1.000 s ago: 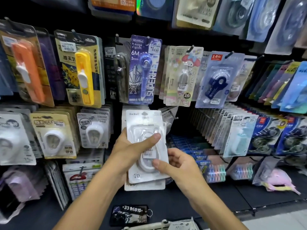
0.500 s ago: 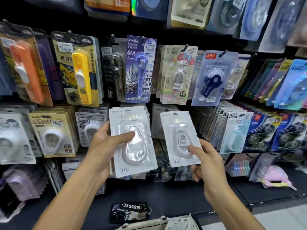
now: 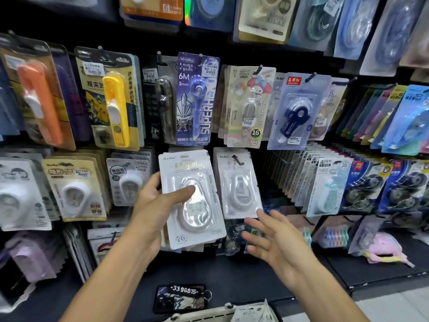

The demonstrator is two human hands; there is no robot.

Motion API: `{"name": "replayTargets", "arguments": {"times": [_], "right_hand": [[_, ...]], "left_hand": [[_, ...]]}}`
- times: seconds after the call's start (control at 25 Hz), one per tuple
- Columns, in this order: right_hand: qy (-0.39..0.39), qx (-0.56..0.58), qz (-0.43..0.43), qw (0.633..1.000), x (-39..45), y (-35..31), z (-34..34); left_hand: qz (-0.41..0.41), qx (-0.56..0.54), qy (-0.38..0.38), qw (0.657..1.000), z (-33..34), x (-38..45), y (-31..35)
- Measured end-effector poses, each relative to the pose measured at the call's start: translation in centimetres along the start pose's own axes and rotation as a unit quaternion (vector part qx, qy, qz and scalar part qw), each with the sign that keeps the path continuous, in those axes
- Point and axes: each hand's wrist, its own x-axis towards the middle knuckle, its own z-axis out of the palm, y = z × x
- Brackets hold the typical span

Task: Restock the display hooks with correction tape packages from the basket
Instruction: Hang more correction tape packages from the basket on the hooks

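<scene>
Gripping a stack of white blister-card correction tape packages, your left hand sits beside the hooked white package; your right hand is spread empty below it.

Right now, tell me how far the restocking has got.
Done: one white clear-blister correction tape package hangs on the black display hook, and the right hand is open and empty just below it. In hand: the left hand holds a stack of matching white packages. Left: hanging those, plus whatever remains in the cream plastic basket at the bottom edge.
</scene>
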Motion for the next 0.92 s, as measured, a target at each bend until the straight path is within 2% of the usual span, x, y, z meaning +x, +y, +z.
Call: {"name": "replayTargets", "arguments": {"times": [0.08, 0.2, 0.28, 0.36, 0.48, 0.6, 0.68, 0.92], "right_hand": [[-0.053, -0.011, 0.01, 0.998, -0.4, 0.4, 1.0], [-0.15, -0.128, -0.084, 0.977, -1.0, 1.0, 2.9], [-0.124, -0.167, -0.114, 0.972, -0.9, 1.2, 3.4], [-0.097, -0.114, -0.097, 0.984, -0.5, 0.9, 3.3], [-0.027, -0.037, -0.063, 0.997, 0.3, 0.0, 2.2], [0.041, -0.086, -0.096, 0.991, 0.8, -0.3, 1.0], [0.057, -0.105, -0.12, 0.986, 0.7, -0.2, 0.6], [0.07, -0.083, -0.09, 0.99, 0.2, 0.0, 0.2]], "left_hand": [[0.006, 0.001, 0.001, 1.0, 0.5, 0.0, -0.4], [0.006, 0.018, -0.011, 1.0, 1.5, -0.2, -1.1], [-0.004, 0.037, -0.04, 0.999, 1.7, -0.3, -1.3], [-0.014, 0.038, -0.056, 0.998, 1.4, 0.0, -1.2], [-0.02, 0.03, -0.019, 0.999, 0.8, 0.6, -0.9], [-0.001, 0.042, 0.023, 0.999, 0.3, 0.9, -0.3], [0.021, 0.046, 0.033, 0.998, 0.0, 1.0, -0.1], [0.038, 0.031, 0.049, 0.998, 0.2, 0.8, -0.1]]}}
